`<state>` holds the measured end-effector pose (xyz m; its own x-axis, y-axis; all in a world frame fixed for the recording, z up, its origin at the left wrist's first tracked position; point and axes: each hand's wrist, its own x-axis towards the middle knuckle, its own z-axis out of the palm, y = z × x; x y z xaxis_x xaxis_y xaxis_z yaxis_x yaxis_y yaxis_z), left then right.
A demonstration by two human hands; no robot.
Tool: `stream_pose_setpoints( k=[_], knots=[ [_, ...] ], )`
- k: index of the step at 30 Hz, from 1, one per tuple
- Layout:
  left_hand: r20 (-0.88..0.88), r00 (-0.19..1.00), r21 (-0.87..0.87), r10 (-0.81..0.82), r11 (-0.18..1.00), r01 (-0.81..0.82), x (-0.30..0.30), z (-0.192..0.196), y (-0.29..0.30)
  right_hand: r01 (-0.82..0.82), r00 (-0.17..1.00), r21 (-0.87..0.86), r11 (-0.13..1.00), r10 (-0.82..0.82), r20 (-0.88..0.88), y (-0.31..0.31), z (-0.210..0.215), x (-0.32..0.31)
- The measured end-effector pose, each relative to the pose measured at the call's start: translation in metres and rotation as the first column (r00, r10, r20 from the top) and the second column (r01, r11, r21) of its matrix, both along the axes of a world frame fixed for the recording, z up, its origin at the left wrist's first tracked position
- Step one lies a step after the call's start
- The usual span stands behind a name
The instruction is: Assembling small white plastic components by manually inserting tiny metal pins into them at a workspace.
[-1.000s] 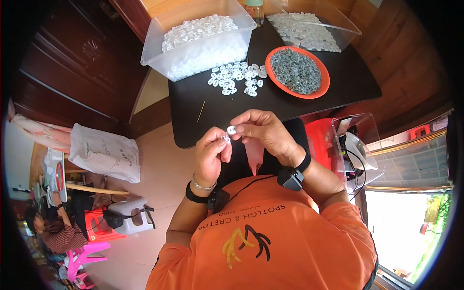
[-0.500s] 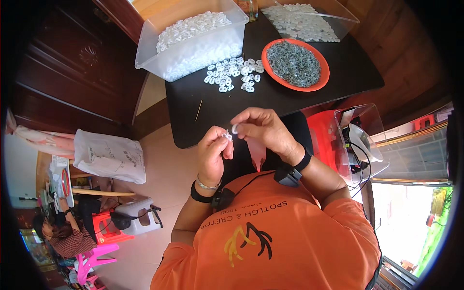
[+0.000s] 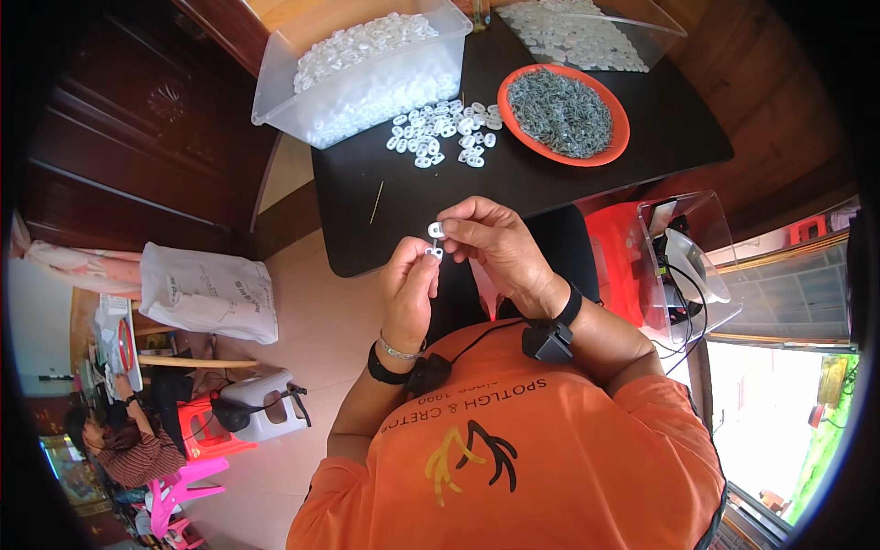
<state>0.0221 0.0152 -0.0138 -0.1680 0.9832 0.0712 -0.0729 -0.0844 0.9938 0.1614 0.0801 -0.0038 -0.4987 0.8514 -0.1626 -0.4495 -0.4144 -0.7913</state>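
My left hand [image 3: 409, 282] pinches a small white plastic piece [image 3: 434, 252] between thumb and fingers. Just above it, my right hand [image 3: 500, 246] grips a white oval piece with holes [image 3: 436, 229] by its edge. A thin grey pin seems to stand between the two pieces, though it is too small to make out well. Both hands are over the near edge of the dark table [image 3: 353, 247]. Beyond them lies a loose pile of similar white oval pieces [image 3: 423, 147], and an orange plate [image 3: 626, 128] heaped with small grey metal parts [image 3: 561, 112].
A translucent bin [image 3: 385, 101] full of white pieces stands at the back left of the table, a clear tray [image 3: 655, 32] of white pieces at the back right. A thin stick [image 3: 377, 202] lies near the left edge. Another person [image 3: 137, 454] sits at far left.
My right hand has turned its white piece so the holed face shows and brought it above the piece in my left hand. My left hand has shifted only slightly.
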Motion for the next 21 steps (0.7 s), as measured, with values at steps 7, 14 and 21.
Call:
stream_pose_setpoints(
  k=[7, 14, 21],
  knots=[
    [-0.023, 1.000, 0.002, -0.015, 1.000, 0.015, 0.000, 0.000, -0.001, 0.044, 0.999, 0.088, 0.995, -0.043, -0.011, -0.005, -0.005, -0.002],
    [-0.033, 0.999, -0.023, -0.004, 1.000, 0.003, 0.000, 0.001, -0.003, 0.038, 0.999, 0.228, 0.973, -0.045, 0.028, -0.009, -0.009, -0.002],
    [-0.027, 0.999, -0.027, -0.023, 0.999, 0.023, -0.001, 0.002, -0.005, 0.014, 0.985, 0.370, 0.929, -0.076, 0.153, -0.013, -0.005, 0.002]
  ],
)
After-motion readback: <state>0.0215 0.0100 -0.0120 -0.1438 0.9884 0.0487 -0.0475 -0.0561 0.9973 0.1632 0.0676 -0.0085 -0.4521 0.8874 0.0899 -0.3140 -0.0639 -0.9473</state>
